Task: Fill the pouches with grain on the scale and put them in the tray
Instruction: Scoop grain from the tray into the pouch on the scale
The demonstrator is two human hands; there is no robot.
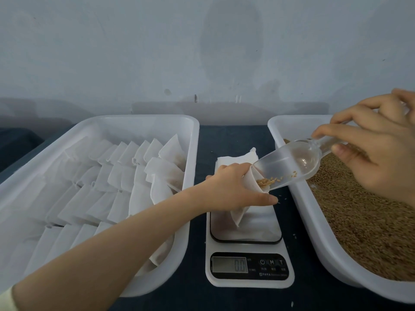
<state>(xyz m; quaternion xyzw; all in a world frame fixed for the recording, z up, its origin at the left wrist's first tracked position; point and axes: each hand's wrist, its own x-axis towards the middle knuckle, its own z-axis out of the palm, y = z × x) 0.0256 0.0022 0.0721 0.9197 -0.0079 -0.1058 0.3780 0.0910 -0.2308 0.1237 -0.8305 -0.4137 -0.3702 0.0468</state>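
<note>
My left hand [233,187] grips a white pouch [241,212] by its open mouth above the scale [247,250]. Its lower corner hangs down to the steel platform. My right hand [372,149] pinches the handle of a clear plastic scoop [289,167], tilted down to the left with its lip in the pouch mouth. A few brown grains lie at the scoop's lip and in the pouch opening. The display reads 0.0. The white tray [190,140] on the left holds several rows of filled pouches. The tray [298,198] on the right holds loose grain [359,221].
A stack of empty white pouches [233,161] lies behind the scale on the dark table [224,135]. A few stray grains lie on the table around the scale. A pale wall stands close behind the trays.
</note>
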